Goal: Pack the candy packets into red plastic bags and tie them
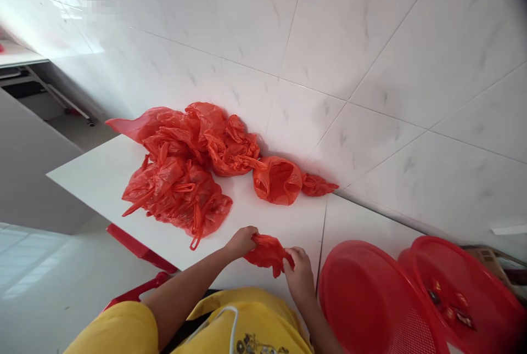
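White tiled wall point(370, 41): glossy, grey-veined panels crossed by thin joints, running behind the work.
White surface point(90, 173): smooth and flat, with 1 dark seam to the right of the hands.
2 red baskets: hard plastic with rounded rims; the left basket point(360, 288) shows a mesh patch, the right basket point(489, 299) is partly hidden by it.
Red heap of bags point(177, 178): thin, translucent, crinkled plastic, with handle loops poking out.
Open bag point(278, 181): rounded, its mouth wide and facing up, between the heap and a tight bundle.
Held bag point(267, 252): limp, creased film, between the 2 hands just above the near part of the surface; the step looks like handling this single bag, and the next move seems to call for a light, even hold, as film may tear.
Fingers: the left hand point(242, 242) pinches 1 end; the right hand point(300, 276) pinches the other, thumb against fingers.
Tight bundle point(318, 185): twisted plastic, tapering toward the wall.
Small packets point(450, 310): shiny red wrappers, lying in the right basket.
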The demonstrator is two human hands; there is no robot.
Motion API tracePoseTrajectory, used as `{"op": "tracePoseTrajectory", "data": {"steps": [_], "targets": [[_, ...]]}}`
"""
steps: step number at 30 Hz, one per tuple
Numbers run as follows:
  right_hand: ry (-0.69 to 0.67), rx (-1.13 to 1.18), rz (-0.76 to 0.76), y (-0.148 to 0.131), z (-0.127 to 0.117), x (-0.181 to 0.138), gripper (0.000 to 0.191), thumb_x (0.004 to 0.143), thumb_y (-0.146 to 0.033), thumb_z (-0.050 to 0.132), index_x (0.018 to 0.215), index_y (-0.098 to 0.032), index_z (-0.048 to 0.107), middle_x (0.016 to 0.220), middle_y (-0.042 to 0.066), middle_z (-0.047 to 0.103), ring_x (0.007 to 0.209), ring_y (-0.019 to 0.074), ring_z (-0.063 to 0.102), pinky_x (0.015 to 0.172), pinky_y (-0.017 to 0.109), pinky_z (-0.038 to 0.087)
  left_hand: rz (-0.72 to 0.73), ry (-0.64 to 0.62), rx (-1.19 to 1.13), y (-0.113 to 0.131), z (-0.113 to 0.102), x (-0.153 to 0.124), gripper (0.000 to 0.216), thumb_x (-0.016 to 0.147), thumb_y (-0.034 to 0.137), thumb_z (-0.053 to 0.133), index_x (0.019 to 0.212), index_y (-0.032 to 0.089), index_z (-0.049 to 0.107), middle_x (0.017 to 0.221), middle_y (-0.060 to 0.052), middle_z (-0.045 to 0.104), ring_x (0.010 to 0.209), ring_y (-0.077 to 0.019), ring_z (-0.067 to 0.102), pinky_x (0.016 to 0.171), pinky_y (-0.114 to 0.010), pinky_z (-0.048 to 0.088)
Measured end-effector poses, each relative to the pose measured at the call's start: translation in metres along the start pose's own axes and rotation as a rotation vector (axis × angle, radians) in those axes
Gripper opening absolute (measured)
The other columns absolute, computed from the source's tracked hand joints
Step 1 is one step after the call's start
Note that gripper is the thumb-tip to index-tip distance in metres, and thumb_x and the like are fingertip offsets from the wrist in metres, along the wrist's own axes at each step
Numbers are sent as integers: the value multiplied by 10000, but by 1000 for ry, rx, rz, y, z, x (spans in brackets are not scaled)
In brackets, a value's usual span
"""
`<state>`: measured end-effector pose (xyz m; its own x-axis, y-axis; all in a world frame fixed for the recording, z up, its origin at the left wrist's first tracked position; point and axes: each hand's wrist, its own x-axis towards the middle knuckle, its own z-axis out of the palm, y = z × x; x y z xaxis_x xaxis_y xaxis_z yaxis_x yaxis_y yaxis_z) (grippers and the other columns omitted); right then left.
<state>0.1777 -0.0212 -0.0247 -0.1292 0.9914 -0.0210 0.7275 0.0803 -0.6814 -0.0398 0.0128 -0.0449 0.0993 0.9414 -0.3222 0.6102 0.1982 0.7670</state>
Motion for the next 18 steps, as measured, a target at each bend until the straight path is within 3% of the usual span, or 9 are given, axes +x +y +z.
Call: {"op": "tracePoseTrajectory", "data": {"steps": [4, 6, 9, 12, 15, 18], "targets": [[300, -196, -112, -23, -14, 1, 365, 860, -289, 483, 1191, -173, 584, 1266, 169, 513, 1202, 316, 459, 981, 500, 402, -79, 83, -193, 15, 3, -4, 101, 634, 132, 537, 694, 191, 594, 638, 24, 603, 636, -160, 568, 577, -251, 399], [358, -258, -166, -32, -20, 1, 329, 876, -290, 479, 1164, -189, 601, 1287, 159, 513, 1263, 331, 409, 1025, 535, 338, -114, 135, -280, 21, 5, -6, 60, 630, 143, 537, 623, 197, 512, 572, 45, 534, 590, -145, 532, 551, -246, 373], [205, -182, -174, -39, -24, 2, 263, 883, -328, 478, 1057, -216, 640, 1133, 118, 614, 1136, 291, 521, 980, 479, 384, -138, 174, -411, 30, 8, -11, 132, 621, 143, 534, 603, 211, 423, 530, 59, 483, 545, -134, 508, 534, -249, 367], [-41, 42, 21, -40, -19, 3, 328, 859, -442, 500, 1057, -211, 625, 1032, 90, 657, 943, 239, 606, 822, 371, 480, -130, 151, -532, 41, 10, -17, 137, 639, 162, 550, 708, 217, 445, 601, 41, 576, 554, -145, 557, 533, -258, 407], [-206, 202, 214, -37, -8, 1, 443, 774, -477, 595, 1127, -210, 592, 1051, 77, 665, 915, 235, 620, 754, 329, 497, -106, 40, -776, 52, 11, -25, 253, 656, 225, 622, 862, 216, 475, 746, -1, 674, 612, -166, 624, 559, -273, 451], [-251, 270, 226, -35, 0, -1, 294, 760, -386, 587, 978, -194, 634, 971, 68, 681, 888, 232, 622, 761, 316, 478, -115, -62, -1024, 58, 10, -30, 350, 601, 260, 717, 862, 204, 491, 738, -8, 680, 613, -162, 633, 582, -273, 465]]}}
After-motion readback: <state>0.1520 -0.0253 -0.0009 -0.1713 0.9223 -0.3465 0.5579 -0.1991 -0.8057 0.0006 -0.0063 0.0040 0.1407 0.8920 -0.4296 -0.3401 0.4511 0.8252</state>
